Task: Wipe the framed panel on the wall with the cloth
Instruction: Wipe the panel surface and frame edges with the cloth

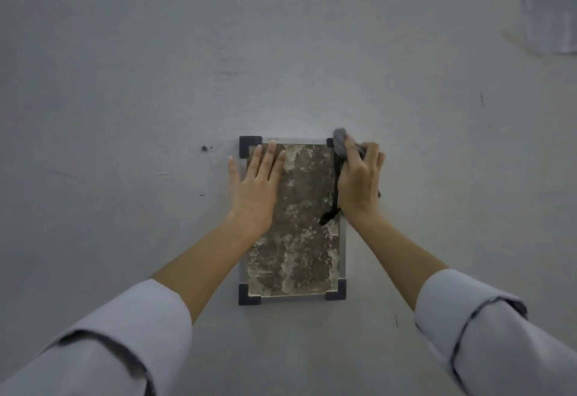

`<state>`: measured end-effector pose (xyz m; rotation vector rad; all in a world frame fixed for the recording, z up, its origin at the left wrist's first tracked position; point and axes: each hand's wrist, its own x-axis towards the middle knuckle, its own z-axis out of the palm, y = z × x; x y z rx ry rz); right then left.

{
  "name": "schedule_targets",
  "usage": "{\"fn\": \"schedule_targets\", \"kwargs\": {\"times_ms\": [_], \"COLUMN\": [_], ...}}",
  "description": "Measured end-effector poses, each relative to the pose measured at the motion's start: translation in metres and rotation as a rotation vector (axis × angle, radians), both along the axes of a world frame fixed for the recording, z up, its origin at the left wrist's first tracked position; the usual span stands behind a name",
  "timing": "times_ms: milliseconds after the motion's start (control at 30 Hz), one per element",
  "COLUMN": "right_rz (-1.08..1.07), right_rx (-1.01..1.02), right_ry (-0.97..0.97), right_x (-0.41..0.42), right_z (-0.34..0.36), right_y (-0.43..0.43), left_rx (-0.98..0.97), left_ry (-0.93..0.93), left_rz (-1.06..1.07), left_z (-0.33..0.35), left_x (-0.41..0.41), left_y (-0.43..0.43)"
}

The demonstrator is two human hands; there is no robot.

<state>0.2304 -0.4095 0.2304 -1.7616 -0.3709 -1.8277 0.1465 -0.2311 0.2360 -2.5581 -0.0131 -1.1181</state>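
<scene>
Right hand (359, 177) grips the cloth (340, 141) against the framed panel (296, 239); left hand (256, 189) lies flat, fingers straight, on it.

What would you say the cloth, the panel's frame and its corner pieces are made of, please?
The cloth is likely a soft matte grey fabric; it bunches in folds in the right hand. The frame is a smooth pale grey strip, metal or plastic; the look leaves it open. The corner pieces are dark, matte and moulded-looking, probably plastic or rubber.

Left hand (253, 191) flat on panel (299, 224); cloth (340, 142) at top-right corner.
</scene>
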Motion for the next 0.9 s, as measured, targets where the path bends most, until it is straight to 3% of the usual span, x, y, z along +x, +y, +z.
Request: {"fn": "schedule_targets", "kwargs": {"times_ms": [67,200,500,767,900], "right_rz": [0.015,-0.012,-0.065,-0.127,-0.053], "right_rx": [0.057,-0.032,-0.080,-0.216,-0.254], "right_ry": [0.029,0.042,-0.015,0.082,0.077], "right_x": [0.001,-0.008,-0.005,-0.009,-0.021], "right_z": [-0.036,-0.086,0.006,-0.138,-0.132], "right_y": [0.003,0.000,0.009,0.001,-0.008], "left_rx": [-0.005,-0.006,0.019,-0.033,-0.098], "left_ry": [-0.005,0.000,0.002,0.058,0.050], "left_rz": [-0.003,0.000,-0.001,-0.023,-0.028], "left_z": [-0.001,-0.001,-0.002,-0.005,-0.014], "left_x": [0.001,0.000,-0.004,-0.003,-0.003], "left_y": [0.001,0.000,0.006,0.009,0.009]}}
